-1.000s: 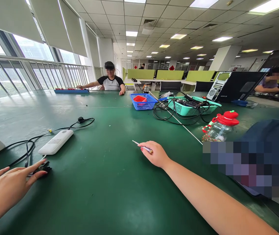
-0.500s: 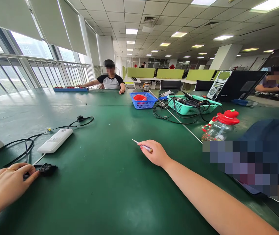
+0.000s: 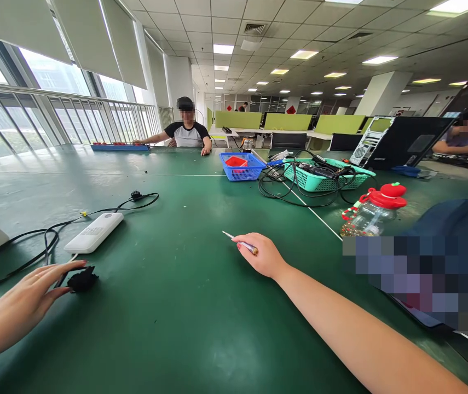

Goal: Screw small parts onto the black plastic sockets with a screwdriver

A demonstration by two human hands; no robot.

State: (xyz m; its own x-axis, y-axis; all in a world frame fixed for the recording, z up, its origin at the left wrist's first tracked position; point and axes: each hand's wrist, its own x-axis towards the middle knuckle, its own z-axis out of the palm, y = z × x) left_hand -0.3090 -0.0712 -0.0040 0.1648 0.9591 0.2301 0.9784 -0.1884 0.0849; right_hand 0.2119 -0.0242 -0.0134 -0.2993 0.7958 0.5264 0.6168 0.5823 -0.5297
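My right hand [image 3: 260,255] rests on the green table [image 3: 184,306] and grips a thin pen-like tool [image 3: 237,242] whose metal tip points left and away. My left hand [image 3: 32,293] lies at the lower left with fingers stretched out, holding nothing. Its fingertips are right beside a small black part [image 3: 81,280] on a cable. A white power bank [image 3: 94,232] lies just beyond it, with black cables [image 3: 45,241] trailing to the left.
A blue basket [image 3: 241,166] and a teal basket [image 3: 324,176] with tangled cables stand mid-table. A red-lidded clear bottle [image 3: 371,213] stands at the right beside a dark blue bag [image 3: 455,224]. One person sits at the far end, another at the right.
My left hand closed on the black part, drew back, then opened its fingers again; the part now lies slightly to the right. My right hand has hardly moved.
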